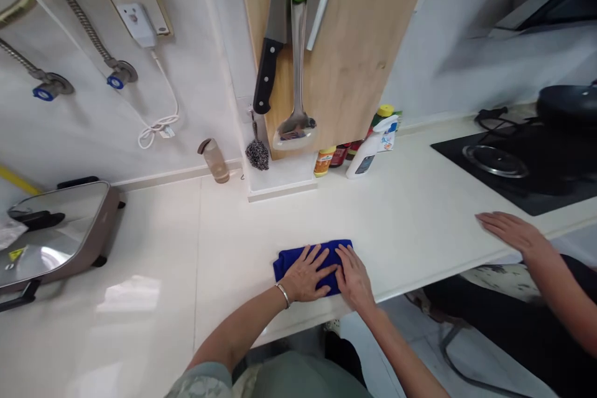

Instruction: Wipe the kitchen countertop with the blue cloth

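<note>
A folded dark blue cloth (pixel 290 257) lies on the white countertop (pixel 242 249) near its front edge. Spread flat over the middle of the cloth is my left hand (pixel 305 275), fingers apart, with a silver bracelet at the wrist. My right hand (pixel 354 277) rests at the cloth's right end, its fingertips on the fabric and its fingers extended. Neither hand is wrapped round anything. The two hands are close together, the left thumb and fingers pointing toward the right hand.
Another person's hand (pixel 508 230) rests on the counter at right, near a black cooktop (pixel 550 168). A lidded electric pan (pixel 93 230) stands left. Behind are a bottle (pixel 214 161), a spray bottle (pixel 366 152), and a hanging knife (pixel 268 74) and ladle (pixel 297 74).
</note>
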### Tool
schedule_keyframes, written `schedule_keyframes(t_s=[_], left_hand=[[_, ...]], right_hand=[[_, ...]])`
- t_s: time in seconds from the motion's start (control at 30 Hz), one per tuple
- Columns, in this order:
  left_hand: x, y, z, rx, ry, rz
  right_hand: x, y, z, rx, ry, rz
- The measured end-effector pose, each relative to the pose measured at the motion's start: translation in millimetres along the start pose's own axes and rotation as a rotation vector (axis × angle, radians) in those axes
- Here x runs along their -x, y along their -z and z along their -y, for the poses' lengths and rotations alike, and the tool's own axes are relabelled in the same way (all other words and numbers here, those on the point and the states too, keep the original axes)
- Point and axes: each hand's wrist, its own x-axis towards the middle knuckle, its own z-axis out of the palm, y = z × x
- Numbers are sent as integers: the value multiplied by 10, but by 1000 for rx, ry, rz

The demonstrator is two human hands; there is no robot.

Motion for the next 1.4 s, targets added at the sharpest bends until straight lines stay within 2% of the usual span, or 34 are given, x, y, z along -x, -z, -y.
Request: schedule_keyframes(t_s=[0.1, 0.23, 0.47, 0.7, 0.9, 1.13, 1.27, 1.4], left_hand=[[305, 68, 20, 22, -21, 7], [698, 127, 46, 40, 22, -23], [1289, 205, 35, 53, 131, -35], [1876, 319, 13, -18, 110, -48], [2093, 289, -13, -168, 94, -102], [2374, 227, -30, -257, 197, -174], [2382, 228, -64, -274, 230, -192], [2249, 213, -66, -276, 202, -213]], right_hand=[[90, -159, 61, 73, 15, 75], [246, -242, 281, 85, 59, 152], [399, -343, 804, 117, 69, 200], [634, -476, 1356, 197, 62, 243], [615, -410, 1464, 254, 69, 271], [584, -390, 1469, 283, 52, 274], [549, -371, 1448, 241, 57, 293], [465, -335, 1322, 207, 70, 296]])
